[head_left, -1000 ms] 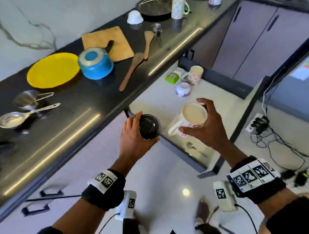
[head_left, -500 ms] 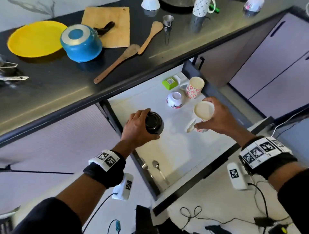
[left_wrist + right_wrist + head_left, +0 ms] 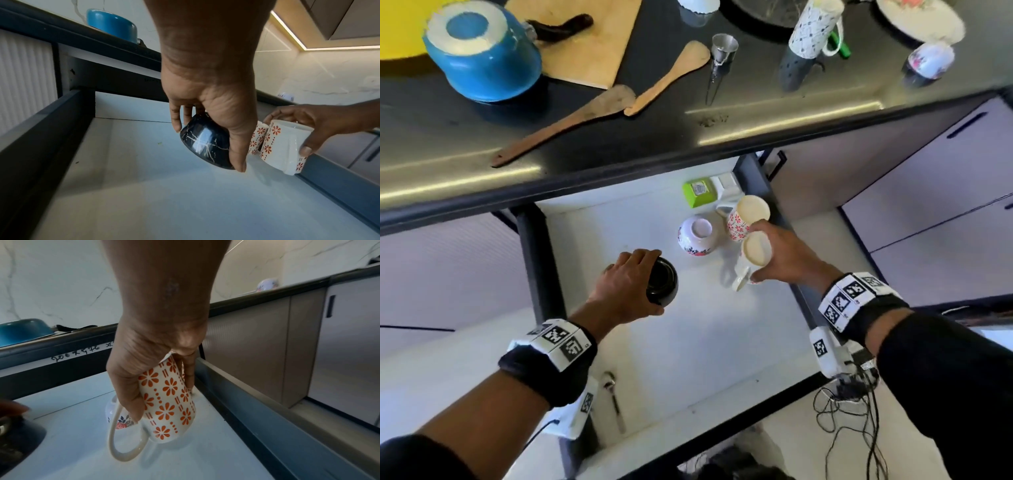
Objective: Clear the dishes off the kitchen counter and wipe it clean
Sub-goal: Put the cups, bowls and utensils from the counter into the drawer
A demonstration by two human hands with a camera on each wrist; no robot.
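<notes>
From the head camera I see a dark kitchen counter (image 3: 619, 137) above an open white drawer (image 3: 688, 342). My left hand (image 3: 625, 291) grasps a black bowl (image 3: 662, 281) near the drawer's left side; my right hand (image 3: 787, 257) grasps a flowered mug (image 3: 755, 255) by the right edge, beside a second mug (image 3: 748, 216). On the left wrist view, fingers (image 3: 176, 120) and thumb clasp the tilted bowl (image 3: 205, 142) above the drawer floor. On the right wrist view, fingers (image 3: 127, 389) wrap the mug (image 3: 168, 402) near the drawer's right wall (image 3: 257, 426).

Counter (image 3: 774, 113): dark, polished, reflective. On it, wooden spatulas (image 3: 571, 120), matt; wooden board (image 3: 592, 44); glossy blue pot (image 3: 482, 58). Below it, drawer floor (image 3: 705, 342): smooth white; black bowl (image 3: 207, 142) and floral mug (image 3: 168, 402): glazed, glossy.
</notes>
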